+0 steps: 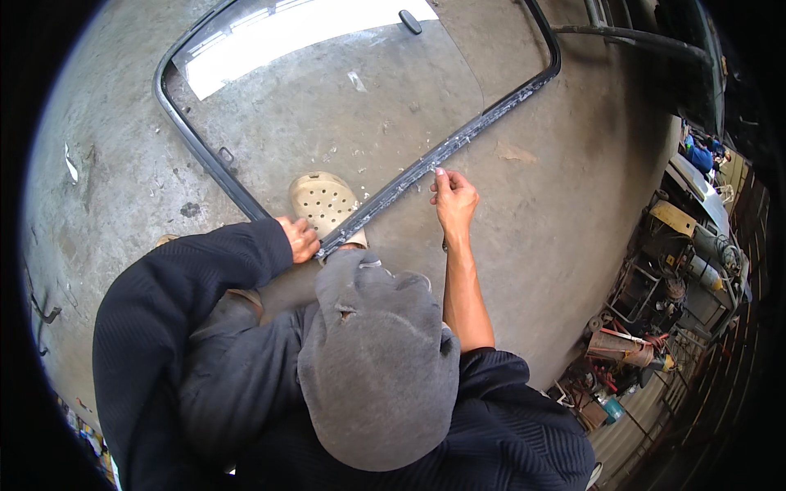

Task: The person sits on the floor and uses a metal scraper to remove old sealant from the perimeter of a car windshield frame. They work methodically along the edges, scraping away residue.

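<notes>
A large glass pane (327, 106) in a black frame (458, 141) spreads out before me, bright light reflected across its far part. Whitish residue smears the frame's near-right bar. My left hand (300, 238) is closed on the near corner of the frame, fingers curled over it. Beside the middle of the smeared bar, my right hand (455, 200) is pinched, thumb against forefinger. What lies in that pinch, if anything, is too small to name. A beige clog (322, 203) with holes shows inside the frame's near corner.
Grey cloth (377, 360) with a small hole covers the near middle of the view. White crumbs lie on the concrete floor (540, 213). At right stand a cluttered heap of tools and machine parts (671, 278) and a dark metal bar (630, 34).
</notes>
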